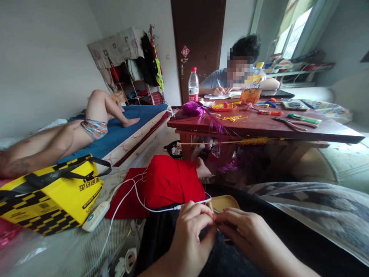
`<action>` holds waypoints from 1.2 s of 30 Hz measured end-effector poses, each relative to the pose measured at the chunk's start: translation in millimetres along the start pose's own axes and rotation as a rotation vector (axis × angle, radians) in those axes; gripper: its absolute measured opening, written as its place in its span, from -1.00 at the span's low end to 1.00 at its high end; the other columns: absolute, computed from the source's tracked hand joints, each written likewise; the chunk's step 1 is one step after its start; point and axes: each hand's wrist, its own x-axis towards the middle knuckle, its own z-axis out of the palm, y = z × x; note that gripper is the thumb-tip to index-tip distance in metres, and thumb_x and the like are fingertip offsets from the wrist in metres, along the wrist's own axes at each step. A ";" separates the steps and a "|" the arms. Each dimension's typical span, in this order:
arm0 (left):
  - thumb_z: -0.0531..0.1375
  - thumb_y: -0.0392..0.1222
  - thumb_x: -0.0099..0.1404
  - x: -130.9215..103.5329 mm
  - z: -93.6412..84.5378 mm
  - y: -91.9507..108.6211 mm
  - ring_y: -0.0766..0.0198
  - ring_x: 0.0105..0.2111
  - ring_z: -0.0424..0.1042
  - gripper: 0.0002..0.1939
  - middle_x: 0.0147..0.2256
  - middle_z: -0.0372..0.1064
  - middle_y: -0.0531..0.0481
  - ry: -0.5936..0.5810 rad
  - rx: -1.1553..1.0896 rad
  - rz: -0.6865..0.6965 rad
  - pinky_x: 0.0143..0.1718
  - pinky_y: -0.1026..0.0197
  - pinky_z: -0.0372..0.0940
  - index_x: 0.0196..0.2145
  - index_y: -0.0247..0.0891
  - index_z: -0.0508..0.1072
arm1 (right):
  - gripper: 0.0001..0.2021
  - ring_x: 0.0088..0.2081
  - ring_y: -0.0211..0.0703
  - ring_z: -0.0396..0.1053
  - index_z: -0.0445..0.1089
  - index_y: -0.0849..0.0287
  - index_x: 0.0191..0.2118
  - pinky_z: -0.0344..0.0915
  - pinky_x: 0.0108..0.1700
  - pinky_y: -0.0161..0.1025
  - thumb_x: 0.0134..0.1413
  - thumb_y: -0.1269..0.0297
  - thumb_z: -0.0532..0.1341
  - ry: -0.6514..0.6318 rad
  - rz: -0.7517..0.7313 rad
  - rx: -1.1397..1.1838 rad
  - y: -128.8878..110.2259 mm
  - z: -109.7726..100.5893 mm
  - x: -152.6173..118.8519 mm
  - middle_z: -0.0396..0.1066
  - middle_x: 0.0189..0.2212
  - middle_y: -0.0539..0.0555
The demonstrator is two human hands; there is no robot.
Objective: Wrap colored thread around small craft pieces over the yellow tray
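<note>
My left hand [192, 227] and my right hand [245, 227] meet above my lap, fingers pinched close together. Between the fingertips shows a small reddish piece [214, 216], mostly hidden, so its kind is unclear. A short tan stick-like part rises beside it at the left fingers. Just beyond the hands lies a yellow tray [227, 201] on the dark cloth [155, 238] over my lap. A white cable [164, 211] with a plug end passes behind my left hand. Past it sits a bundle of red cloth [173, 182].
A yellow bag [57, 196] and a white power strip [96, 216] lie left. Ahead, the wooden table [198, 123] bears purple strands [194, 109], pliers [294, 124], a red dish [224, 108] and bottles. One person writes there; another lies on a bed [123, 129].
</note>
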 end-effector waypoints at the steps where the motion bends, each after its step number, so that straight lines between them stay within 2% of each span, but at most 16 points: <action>1: 0.16 -0.44 0.11 0.3 -0.8 0.6 0.27 -0.37 0.32 -0.86 -0.42 0.39 0.00 -0.005 -0.027 -0.016 -0.30 0.23 0.21 -0.53 -0.26 0.41 | -0.84 -0.46 -0.22 0.37 0.42 0.13 -0.37 0.23 -0.44 -0.36 0.08 0.43 0.09 0.014 -0.019 0.000 0.6 0.3 -0.2 0.40 -0.50 -0.01; 7: 0.20 -0.37 0.12 2.9 0.0 0.1 0.26 -0.35 0.37 -0.89 -0.39 0.40 -0.01 -0.036 -0.323 -0.210 -0.25 0.24 0.24 -0.53 -0.28 0.39 | -0.80 -0.40 -0.16 0.37 0.37 0.12 -0.41 0.27 -0.36 -0.30 0.14 0.38 0.03 0.148 -0.161 -0.081 4.8 6.5 -4.6 0.39 -0.49 0.03; 10: 0.20 -0.35 0.13 3.8 2.2 -2.3 0.27 -0.36 0.38 -0.90 -0.39 0.40 -0.01 -0.035 -0.385 -0.249 -0.27 0.25 0.25 -0.52 -0.28 0.39 | -0.79 -0.38 -0.16 0.38 0.35 0.11 -0.42 0.27 -0.34 -0.29 0.15 0.36 0.00 0.177 -0.140 -0.068 4.4 9.0 -6.7 0.39 -0.48 0.03; 14: 0.19 -0.37 0.14 0.7 1.3 -4.3 0.26 -0.32 0.35 -0.92 -0.39 0.37 0.01 -0.025 -0.130 -0.136 -0.24 0.22 0.22 -0.48 -0.25 0.44 | -0.81 -0.49 -0.23 0.34 0.34 0.13 -0.40 0.23 -0.45 -0.36 0.13 0.31 0.01 0.079 0.052 0.103 1.0 8.2 -8.6 0.37 -0.53 -0.01; 18: 0.22 -0.44 0.06 -5.3 0.0 -4.1 0.23 -0.29 0.32 -0.85 -0.34 0.34 0.01 0.065 0.137 -0.014 -0.25 0.20 0.18 -0.41 -0.23 0.43 | -0.77 -0.54 -0.26 0.25 0.35 0.18 -0.44 0.18 -0.49 -0.37 0.10 0.21 0.04 0.030 0.224 0.247 0.9 10.0 -10.8 0.30 -0.58 -0.02; 22: 0.23 -0.46 0.02 -7.3 4.4 -1.7 0.26 -0.38 0.32 -0.84 -0.44 0.35 0.06 0.122 0.199 0.064 -0.32 0.21 0.15 -0.46 -0.25 0.39 | -0.74 -0.54 -0.28 0.18 0.33 0.21 -0.47 0.13 -0.50 -0.37 0.08 0.15 0.06 0.029 0.286 0.413 1.7 15.9 -11.9 0.21 -0.60 -0.05; 26: 0.20 -0.45 0.06 -6.7 8.9 -1.1 0.27 -0.41 0.32 -0.87 -0.48 0.35 0.06 0.150 0.210 0.100 -0.32 0.20 0.13 -0.50 -0.26 0.37 | -0.73 -0.56 -0.30 0.17 0.29 0.22 -0.51 0.13 -0.52 -0.39 0.06 0.15 0.08 0.041 0.307 0.538 -1.4 21.2 -12.8 0.17 -0.61 -0.07; 28: 0.18 -0.44 0.08 -5.9 9.0 -1.9 0.26 -0.41 0.32 -0.88 -0.48 0.36 0.05 0.121 0.175 0.051 -0.31 0.19 0.14 -0.51 -0.26 0.36 | -0.74 -0.57 -0.30 0.17 0.30 0.21 -0.52 0.11 -0.53 -0.39 0.05 0.16 0.09 0.088 0.292 0.491 -3.3 24.2 -14.2 0.18 -0.63 -0.07; 31: 0.15 -0.39 0.12 -4.2 7.0 -3.4 0.24 -0.38 0.35 -0.89 -0.47 0.37 0.03 0.042 -0.009 -0.136 -0.29 0.20 0.20 -0.52 -0.26 0.35 | -0.78 -0.56 -0.29 0.19 0.33 0.20 -0.49 0.11 -0.51 -0.39 0.05 0.19 0.11 0.192 0.238 0.371 -5.0 28.6 -16.7 0.24 -0.62 -0.05; 33: 0.12 -0.36 0.15 -3.5 5.6 -4.0 0.23 -0.35 0.37 -0.90 -0.44 0.39 0.01 -0.001 -0.146 -0.238 -0.27 0.21 0.22 -0.50 -0.26 0.36 | -0.79 -0.55 -0.28 0.20 0.34 0.20 -0.47 0.13 -0.50 -0.39 0.06 0.18 0.11 0.214 0.221 0.365 -5.0 30.4 -17.7 0.27 -0.60 -0.04; 36: 0.15 -0.38 0.11 -4.4 5.6 -4.0 0.19 -0.28 0.37 -0.93 -0.38 0.41 -0.02 -0.017 -0.183 -0.257 -0.19 0.17 0.21 -0.46 -0.26 0.39 | -0.74 -0.57 -0.29 0.20 0.35 0.20 -0.47 0.13 -0.54 -0.41 0.07 0.13 0.11 0.186 0.266 0.458 -4.0 30.7 -17.7 0.23 -0.61 -0.05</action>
